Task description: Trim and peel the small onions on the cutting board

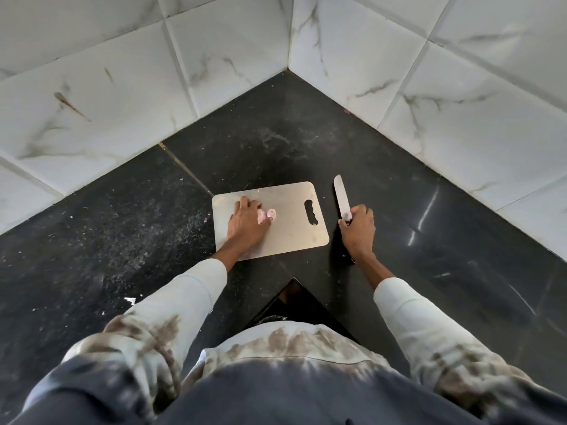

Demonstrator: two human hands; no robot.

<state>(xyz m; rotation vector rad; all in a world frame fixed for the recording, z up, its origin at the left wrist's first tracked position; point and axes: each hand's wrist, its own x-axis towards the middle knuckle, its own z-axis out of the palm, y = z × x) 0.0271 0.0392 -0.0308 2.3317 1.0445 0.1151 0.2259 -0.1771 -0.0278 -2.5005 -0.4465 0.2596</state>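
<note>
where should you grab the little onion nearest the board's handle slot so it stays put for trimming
Pinch the small onion across its rounded sides, coming from the left, where the left hand already rests on the cutting board. That keeps its ends clear for the knife, which the right hand holds off the board's right edge. Its pale cut face seems to point up, so it should sit fairly steady.

Left hand (245,223) on onions (266,215) (right hand (358,230) grips knife (343,197)).
</note>
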